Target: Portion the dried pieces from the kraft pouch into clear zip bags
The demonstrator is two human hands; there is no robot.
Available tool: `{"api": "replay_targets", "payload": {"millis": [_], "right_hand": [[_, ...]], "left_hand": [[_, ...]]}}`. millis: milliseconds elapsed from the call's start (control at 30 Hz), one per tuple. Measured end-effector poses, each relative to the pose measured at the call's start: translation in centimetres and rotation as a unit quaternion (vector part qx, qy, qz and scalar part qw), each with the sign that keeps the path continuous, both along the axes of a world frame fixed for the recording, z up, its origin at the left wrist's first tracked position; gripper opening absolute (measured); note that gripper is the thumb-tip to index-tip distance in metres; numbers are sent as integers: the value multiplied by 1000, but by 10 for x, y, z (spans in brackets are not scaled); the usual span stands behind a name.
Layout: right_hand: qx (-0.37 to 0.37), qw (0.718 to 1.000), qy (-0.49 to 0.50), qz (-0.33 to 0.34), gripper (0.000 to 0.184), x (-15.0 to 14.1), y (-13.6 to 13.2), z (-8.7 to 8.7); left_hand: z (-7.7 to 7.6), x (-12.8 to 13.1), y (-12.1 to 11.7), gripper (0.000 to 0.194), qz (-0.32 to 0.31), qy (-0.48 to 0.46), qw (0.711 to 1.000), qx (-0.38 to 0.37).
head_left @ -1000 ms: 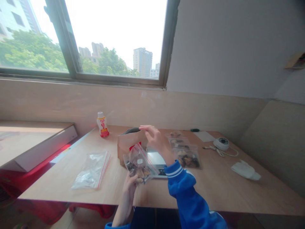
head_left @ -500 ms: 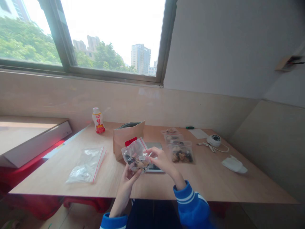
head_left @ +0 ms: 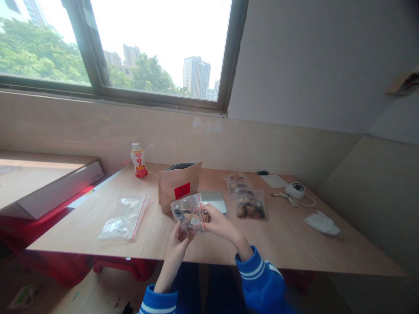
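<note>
**Two-Handed Support of a Red-Striped Zip Bag [head_left: 187, 211]**

The left hand's [head_left: 178, 244] thumb and fingers are pinching the bag's lower edge from below. The right hand's [head_left: 218, 221] fingers are bending together at the red-striped end, beside a brown piece; whether they are pinching this piece or the film cannot be determined.

The zip bag is hanging tilted above the near part of the table [head_left: 281, 248], its red stripe running along the right side. Brown and dark pieces are showing through the film, along with a small white label [head_left: 194, 221].

Directly behind, a kraft-paper pouch [head_left: 168, 187] with a red label [head_left: 182, 190] is standing upright, its mouth gaping. A silver-topped scale [head_left: 214, 198] is lying just beside the pouch, on its right.

Further right, filled zip bags [head_left: 250, 208] are lying in a row. Beyond them, a white dome camera [head_left: 295, 190] is resting beside its cable [head_left: 306, 203].

On the left side, a clear zip bag [head_left: 121, 218] is lying flat; a white-and-red bottle [head_left: 139, 162] is standing behind it.
</note>
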State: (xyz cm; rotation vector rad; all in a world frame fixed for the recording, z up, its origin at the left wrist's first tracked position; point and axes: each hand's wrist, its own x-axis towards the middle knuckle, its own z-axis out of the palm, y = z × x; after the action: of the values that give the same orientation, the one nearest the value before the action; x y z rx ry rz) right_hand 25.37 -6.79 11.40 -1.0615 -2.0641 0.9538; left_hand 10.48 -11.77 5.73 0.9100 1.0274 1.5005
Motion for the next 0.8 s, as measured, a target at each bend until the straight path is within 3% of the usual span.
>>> {"api": "replay_targets", "payload": {"millis": [167,500,800], "right_hand": [[14,1000,8,-7,24,0,-1,5],[7,994,90,-55,26,15,-1,17],[115,982,63,-135,26,8,-11,36]], "left_hand": [[7,-2,-4,49,3,-42,999,-10],[9,2,-2,52,-72,-174,982,-14],[9,3,-2,58,-80,-203,975,-42]]}}
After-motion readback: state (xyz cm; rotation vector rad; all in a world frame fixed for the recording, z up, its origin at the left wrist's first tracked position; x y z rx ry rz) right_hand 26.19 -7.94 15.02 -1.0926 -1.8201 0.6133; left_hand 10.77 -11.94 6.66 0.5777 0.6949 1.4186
